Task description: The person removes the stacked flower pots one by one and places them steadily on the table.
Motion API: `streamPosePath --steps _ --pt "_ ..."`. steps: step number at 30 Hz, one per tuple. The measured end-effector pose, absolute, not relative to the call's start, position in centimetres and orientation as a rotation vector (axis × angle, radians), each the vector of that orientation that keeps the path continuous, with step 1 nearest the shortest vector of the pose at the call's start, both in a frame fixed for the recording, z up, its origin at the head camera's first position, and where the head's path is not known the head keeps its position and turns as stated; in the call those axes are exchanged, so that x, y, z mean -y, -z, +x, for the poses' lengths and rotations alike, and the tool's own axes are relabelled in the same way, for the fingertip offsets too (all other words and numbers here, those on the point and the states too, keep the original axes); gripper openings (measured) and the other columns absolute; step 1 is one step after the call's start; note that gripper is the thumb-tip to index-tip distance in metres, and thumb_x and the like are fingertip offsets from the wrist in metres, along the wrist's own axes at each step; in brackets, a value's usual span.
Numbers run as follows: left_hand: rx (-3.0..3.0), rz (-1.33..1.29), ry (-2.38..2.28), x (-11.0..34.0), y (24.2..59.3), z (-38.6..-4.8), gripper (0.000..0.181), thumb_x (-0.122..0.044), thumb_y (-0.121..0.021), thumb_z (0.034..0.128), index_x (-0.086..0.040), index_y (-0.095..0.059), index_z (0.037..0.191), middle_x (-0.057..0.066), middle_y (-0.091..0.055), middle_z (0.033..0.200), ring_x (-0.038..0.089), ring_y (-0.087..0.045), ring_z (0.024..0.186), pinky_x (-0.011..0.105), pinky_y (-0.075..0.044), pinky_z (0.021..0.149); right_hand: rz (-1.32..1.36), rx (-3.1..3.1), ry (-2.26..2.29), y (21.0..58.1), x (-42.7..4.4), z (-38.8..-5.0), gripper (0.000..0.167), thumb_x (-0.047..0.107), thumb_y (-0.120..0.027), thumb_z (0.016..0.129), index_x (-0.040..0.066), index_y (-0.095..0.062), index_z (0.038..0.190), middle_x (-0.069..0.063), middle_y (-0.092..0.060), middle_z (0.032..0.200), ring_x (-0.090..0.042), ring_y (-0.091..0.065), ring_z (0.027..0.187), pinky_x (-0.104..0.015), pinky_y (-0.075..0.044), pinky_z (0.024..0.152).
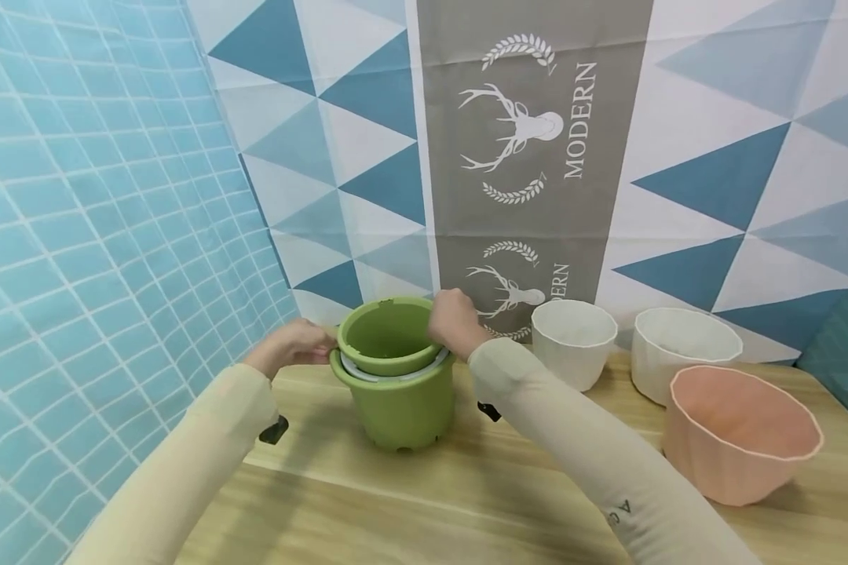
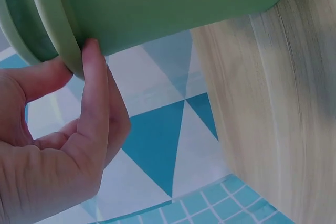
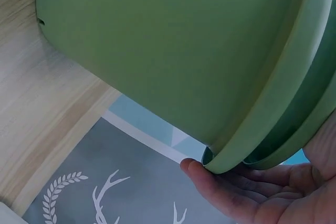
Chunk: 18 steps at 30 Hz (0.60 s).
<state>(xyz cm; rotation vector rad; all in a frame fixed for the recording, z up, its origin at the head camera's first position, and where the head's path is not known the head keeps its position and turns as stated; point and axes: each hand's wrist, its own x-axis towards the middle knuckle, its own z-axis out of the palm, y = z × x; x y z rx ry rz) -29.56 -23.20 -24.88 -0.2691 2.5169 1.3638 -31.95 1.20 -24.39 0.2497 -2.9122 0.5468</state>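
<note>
Along rim of outer green pot [image 1: 404,413], left hand [image 1: 298,343] pinches, right hand [image 1: 455,320] seemingly grips; nearest white pot [image 1: 572,357] apart.

Both arms reach my screen in long, pale cream sleeves. The left sleeve [image 1: 191,463] has a faint yellow cast, looks plain along the length I can see, and ends in a broad cuff [image 1: 243,392]. The right sleeve [image 1: 579,428] reads a shade whiter farther up the arm, with soft creases behind its wrist end. Dark lettering [image 1: 623,508] marks that forearm; I make out an A, but the rest is too small to read. A small, angular black piece [image 1: 274,431] shows below the left wrist, and a similar dark block [image 1: 490,410] below the right. The left hand [image 1: 300,343] and right hand [image 1: 458,322] are bare.
</note>
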Motion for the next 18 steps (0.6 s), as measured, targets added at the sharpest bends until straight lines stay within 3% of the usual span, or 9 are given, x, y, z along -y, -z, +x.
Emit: streamPosePath --steps 7,18 --pt "-2.461 -0.252 -1.304 23.8 24.0 -30.1 0.054 -0.007 -0.051 0.0931 0.016 -0.033 0.139 0.011 -0.051 0.111 0.003 -0.062 0.076 0.021 -0.056 0.096 0.278 2.876 -0.481 24.1 -1.1 -32.3 0.02 0.006 -0.065 0.075 -0.001 -0.069 0.093 -0.016 -0.07 0.101 -0.028 -0.069 0.089 -0.034 -0.063 0.069" --pt "-2.383 -0.185 -1.303 24.2 24.3 -30.3 0.055 -0.009 -0.048 0.0966 0.016 -0.027 0.141 0.009 -0.051 0.108 0.001 -0.062 0.079 0.014 -0.057 0.088 0.192 2.924 -0.467 24.4 -0.9 -32.5 0.024 0.009 -0.063 0.079 0.002 -0.068 0.101 -0.013 -0.069 0.107 -0.025 -0.068 0.092 -0.032 -0.063 0.067"
